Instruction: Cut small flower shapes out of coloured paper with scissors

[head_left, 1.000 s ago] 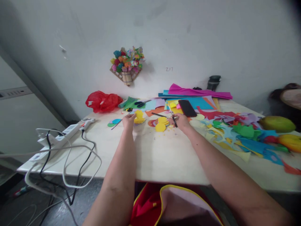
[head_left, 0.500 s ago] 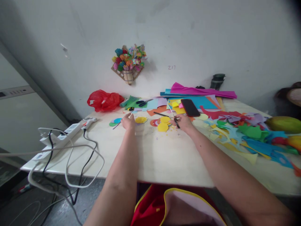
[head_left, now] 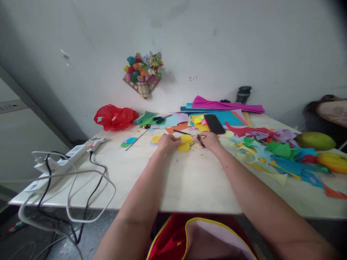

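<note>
My left hand (head_left: 167, 143) is over the table with its fingers bent, its fingertips at the left edge of some overlapping yellow paper circles (head_left: 184, 147). It hides the paper just under it. My right hand (head_left: 211, 141) grips a pair of scissors (head_left: 201, 141) by the black handles, the blades pointing up and away to the left. Behind the circles lies a thin black pen-like stick (head_left: 182, 132). Left of my left hand are a yellow paper shape (head_left: 156, 139), a thin purple stick (head_left: 137, 139), and a blue paper circle (head_left: 132, 140) beside a green one (head_left: 125, 144).
Paper scraps (head_left: 283, 150) cover the right side, near a yellow-green fruit (head_left: 315, 141). A phone (head_left: 214, 124) rests on coloured sheets. Farther back are another pair of scissors (head_left: 159, 119) and a red plastic bag (head_left: 115, 117). A power strip (head_left: 58, 166) with cables stands left.
My left hand has moved right, from beside the blue and green circles to the yellow ones, uncovering the purple stick. My right hand keeps the scissors in nearly the same place. The view has shifted slightly.
</note>
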Demonstrator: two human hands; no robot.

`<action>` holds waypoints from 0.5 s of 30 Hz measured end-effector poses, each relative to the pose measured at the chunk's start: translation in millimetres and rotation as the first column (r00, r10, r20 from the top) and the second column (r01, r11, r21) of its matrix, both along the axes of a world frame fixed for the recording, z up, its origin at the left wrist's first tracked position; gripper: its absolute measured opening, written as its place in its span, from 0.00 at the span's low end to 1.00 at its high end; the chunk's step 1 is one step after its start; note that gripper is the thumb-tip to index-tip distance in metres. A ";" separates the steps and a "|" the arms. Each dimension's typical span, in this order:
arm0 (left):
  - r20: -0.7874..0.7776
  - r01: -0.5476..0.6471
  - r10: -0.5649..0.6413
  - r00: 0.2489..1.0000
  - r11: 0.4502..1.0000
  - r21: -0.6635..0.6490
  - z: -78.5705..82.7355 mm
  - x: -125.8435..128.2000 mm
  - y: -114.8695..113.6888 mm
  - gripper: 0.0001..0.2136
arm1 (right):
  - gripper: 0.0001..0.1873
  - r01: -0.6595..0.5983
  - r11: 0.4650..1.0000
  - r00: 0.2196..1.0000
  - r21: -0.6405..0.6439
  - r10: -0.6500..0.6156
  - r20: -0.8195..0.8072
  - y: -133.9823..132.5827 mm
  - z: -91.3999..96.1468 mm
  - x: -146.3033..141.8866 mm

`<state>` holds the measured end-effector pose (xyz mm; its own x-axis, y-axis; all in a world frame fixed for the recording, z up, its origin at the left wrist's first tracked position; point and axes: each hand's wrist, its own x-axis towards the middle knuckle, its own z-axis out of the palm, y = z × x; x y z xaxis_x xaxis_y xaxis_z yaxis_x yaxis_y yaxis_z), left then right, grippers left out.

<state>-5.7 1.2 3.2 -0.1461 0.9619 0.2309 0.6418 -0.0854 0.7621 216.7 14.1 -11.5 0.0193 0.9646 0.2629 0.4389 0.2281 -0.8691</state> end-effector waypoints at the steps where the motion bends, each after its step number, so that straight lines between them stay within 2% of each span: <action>1: -0.006 -0.003 0.003 1.000 1.000 0.010 -0.3 2.7 -0.8 0.17 | 0.16 0.044 0.999 0.995 -0.012 -0.043 0.094 -1.3 2.2 0.7; 4: -0.093 0.044 -0.039 0.995 0.998 0.046 0.4 7.4 -2.2 0.19 | 0.15 0.156 0.988 0.914 0.004 -0.146 0.379 -6.2 8.8 0.3; 6: -0.182 0.066 -0.052 0.982 0.995 0.068 1.1 9.3 -2.4 0.20 | 0.15 0.171 0.985 0.865 0.024 -0.161 0.476 -9.3 12.1 -1.4; 10: -0.272 0.085 -0.064 0.960 0.994 0.065 0.8 12.8 -2.1 0.18 | 0.19 0.156 0.988 0.823 -0.004 -0.128 0.553 -12.6 14.5 -4.3; 15: -0.209 0.085 -0.084 0.974 0.996 -0.004 -1.3 15.0 -1.6 0.15 | 0.19 0.156 0.988 0.800 0.012 -0.133 0.585 -12.4 13.2 -4.0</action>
<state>9.3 -0.4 1.9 -0.0127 0.9676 0.2521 0.7770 -0.1492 0.6115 212.6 1.7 1.7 0.0130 0.9716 0.2364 0.8904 0.0963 -0.4449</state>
